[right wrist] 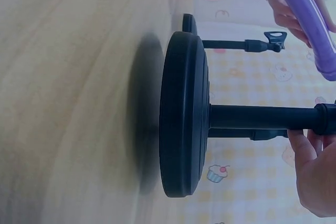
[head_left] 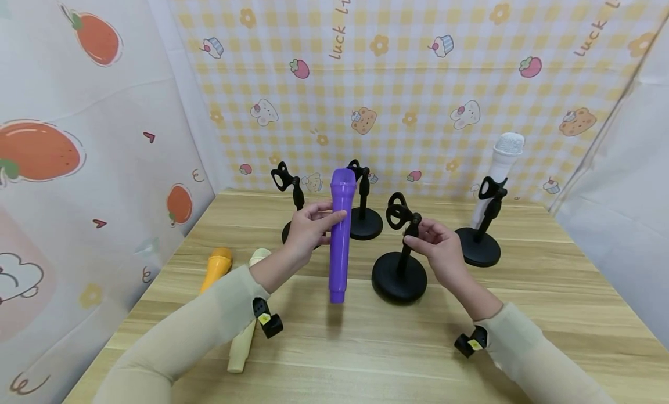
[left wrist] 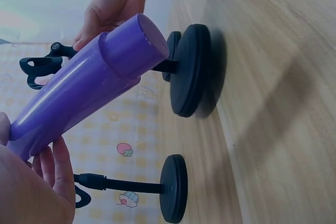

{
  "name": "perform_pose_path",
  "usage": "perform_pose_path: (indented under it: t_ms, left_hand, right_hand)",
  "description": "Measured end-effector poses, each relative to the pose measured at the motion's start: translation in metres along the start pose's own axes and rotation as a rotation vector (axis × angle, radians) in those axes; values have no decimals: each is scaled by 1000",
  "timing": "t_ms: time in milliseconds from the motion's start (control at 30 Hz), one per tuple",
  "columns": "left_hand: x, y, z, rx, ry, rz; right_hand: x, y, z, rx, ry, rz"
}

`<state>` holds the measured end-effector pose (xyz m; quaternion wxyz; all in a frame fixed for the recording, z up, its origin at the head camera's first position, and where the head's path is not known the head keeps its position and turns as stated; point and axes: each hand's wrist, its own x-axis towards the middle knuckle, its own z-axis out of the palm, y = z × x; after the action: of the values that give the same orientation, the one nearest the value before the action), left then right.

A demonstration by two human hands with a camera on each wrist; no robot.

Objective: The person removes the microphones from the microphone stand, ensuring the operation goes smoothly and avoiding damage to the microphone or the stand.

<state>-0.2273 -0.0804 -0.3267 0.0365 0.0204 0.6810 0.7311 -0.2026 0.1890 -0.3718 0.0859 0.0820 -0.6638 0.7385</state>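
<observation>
My left hand (head_left: 308, 230) grips a purple microphone (head_left: 341, 247) around its upper body, thumb across the front. The microphone is nearly upright in the head view, its head up and its lower end over the table. My right hand (head_left: 439, 247) pinches the post of a black microphone stand (head_left: 407, 253). That stand has a round base (right wrist: 184, 114), close over the tabletop with a shadow beside it. Its clip (head_left: 399, 211) is at the top, with the purple microphone to its left, apart from it in the head view.
Two more black stands (head_left: 366, 223) (head_left: 298, 201) stand behind the left hand. At the right, a white microphone (head_left: 508, 145) leans up by another black stand (head_left: 478, 247). An orange microphone (head_left: 216, 267) and a cream microphone (head_left: 240, 346) lie at the left, partly behind the left arm.
</observation>
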Motion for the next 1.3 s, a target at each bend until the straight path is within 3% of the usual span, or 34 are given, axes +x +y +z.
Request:
perform_pose_path:
  t_ms: [267,700,1000,1300]
  left_hand:
    - [-6,-5,-4,31,23,-57]
    - [-15,-23,-14,46,5,-82]
    - [-24,-30,-22,84,18,-130]
    - [-33,-41,-31,83,21,-164]
  right_hand:
    - [7,-5,-3,0,-12,-9]
    - [26,-13,-9,-29,51,64]
    - [44,-15,-13,35,72,48]
    - [61,-16,-16,23,103,30]
